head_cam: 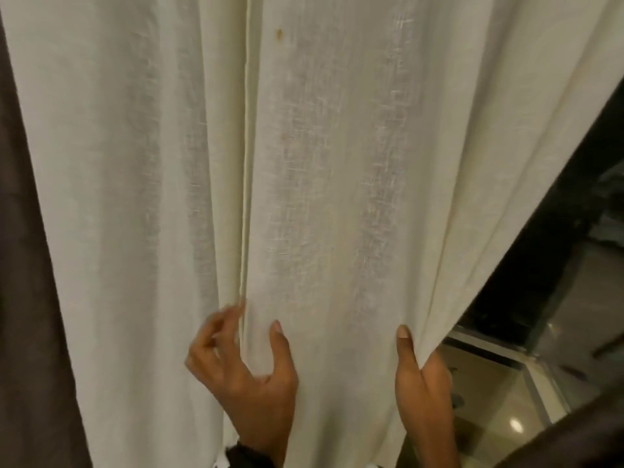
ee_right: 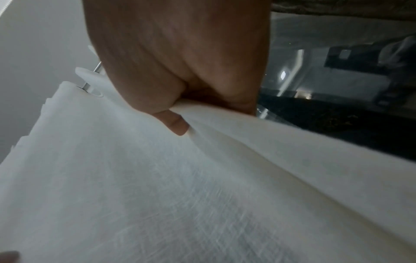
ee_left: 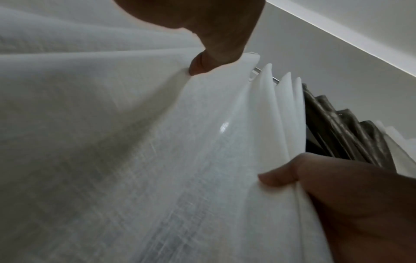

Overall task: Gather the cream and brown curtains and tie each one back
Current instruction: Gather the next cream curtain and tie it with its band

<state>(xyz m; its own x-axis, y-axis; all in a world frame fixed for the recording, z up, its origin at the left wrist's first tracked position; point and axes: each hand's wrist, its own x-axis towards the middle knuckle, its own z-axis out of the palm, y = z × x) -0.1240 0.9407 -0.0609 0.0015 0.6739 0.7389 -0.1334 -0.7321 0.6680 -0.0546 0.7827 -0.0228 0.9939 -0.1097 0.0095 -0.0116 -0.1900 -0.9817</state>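
The cream curtain [head_cam: 337,163] hangs in front of me and fills most of the head view. My left hand [head_cam: 255,327] pinches a vertical fold of it, with the thumb [ee_left: 200,65] on the front and the fingers [ee_left: 276,178] round the gathered pleats. My right hand [head_cam: 418,359] grips the curtain's right edge and holds it drawn leftward; its thumb [ee_right: 175,124] lies on the front and its fingers are hidden behind the cloth. The brown curtain [head_cam: 20,265] hangs at the far left, and its bunched pleats [ee_left: 337,128] show beside the cream ones.
Dark window glass [head_cam: 540,265] is uncovered at the right, with a metal window frame [head_cam: 489,346] below it. A metal curtain rod [ee_right: 90,81] carries the cream curtain's top. A dark brown shape [head_cam: 574,437] crosses the bottom right corner.
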